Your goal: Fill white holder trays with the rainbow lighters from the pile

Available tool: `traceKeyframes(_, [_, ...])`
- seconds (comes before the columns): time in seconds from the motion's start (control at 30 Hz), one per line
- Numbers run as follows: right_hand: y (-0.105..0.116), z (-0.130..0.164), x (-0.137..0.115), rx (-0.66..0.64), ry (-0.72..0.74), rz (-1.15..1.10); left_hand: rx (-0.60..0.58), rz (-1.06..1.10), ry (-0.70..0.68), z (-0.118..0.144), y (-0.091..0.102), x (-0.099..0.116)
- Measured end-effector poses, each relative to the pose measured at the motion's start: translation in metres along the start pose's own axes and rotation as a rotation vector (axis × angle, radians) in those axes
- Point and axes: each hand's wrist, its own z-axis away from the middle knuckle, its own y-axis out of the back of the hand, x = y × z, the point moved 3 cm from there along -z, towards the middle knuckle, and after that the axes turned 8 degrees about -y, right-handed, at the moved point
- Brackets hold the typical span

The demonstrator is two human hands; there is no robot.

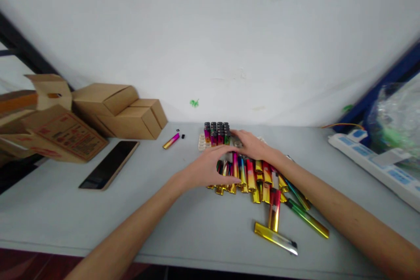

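Observation:
A pile of shiny metallic lighters (pixel 259 181), gold fading to red, pink and green, lies on the grey table (pixel 183 223). My left hand (pixel 210 167) rests palm down on the pile's left side, fingers curled over several lighters. My right hand (pixel 251 144) reaches past the pile's far edge, fingers touching the white tray (pixel 202 142) where several lighters (pixel 216 133) stand upright. Whether either hand actually grips a lighter is hidden. Two lighters (pixel 275 236) lie apart near the front.
A single pink-gold lighter (pixel 171 141) and small black bits lie left of the tray. A dark phone (pixel 110 164) lies further left. Cardboard boxes (pixel 118 111) stack at the far left. A white power strip (pixel 377 164) and plastic bag (pixel 397 118) sit at right.

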Motion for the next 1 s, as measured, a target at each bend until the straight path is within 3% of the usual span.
traceKeyframes(0.07, [0.0, 0.0, 0.0, 0.0, 0.007, 0.002, 0.078, 0.072, 0.011, 0.0, 0.008, 0.0])
traceKeyframes(0.23, [0.0, -0.001, -0.004, -0.009, -0.016, 0.009, 0.229, 0.587, 0.161, -0.003, 0.013, -0.001])
traceKeyframes(0.33, [0.001, -0.002, -0.006, -0.003, -0.024, 0.007, 0.326, 0.658, 0.255, -0.005, 0.012, -0.007])
traceKeyframes(0.43, [0.001, -0.003, -0.007, -0.018, -0.03, 0.001, 0.429, 0.674, 0.26, -0.004, 0.014, -0.014])
traceKeyframes(0.6, [0.002, -0.003, -0.009, -0.01, -0.018, -0.006, 0.412, 0.676, 0.258, -0.004, 0.017, -0.023])
traceKeyframes(0.7, [0.004, -0.002, -0.011, -0.011, -0.027, 0.003, 0.403, 0.782, 0.242, -0.004, 0.017, -0.02])
traceKeyframes(0.83, [0.004, -0.003, -0.012, -0.027, -0.039, 0.014, 0.396, 0.961, 0.341, -0.004, 0.015, -0.017])
traceKeyframes(1.0, [0.002, -0.004, -0.008, -0.035, -0.037, 0.031, 0.402, 0.943, 0.422, -0.004, 0.02, -0.02])
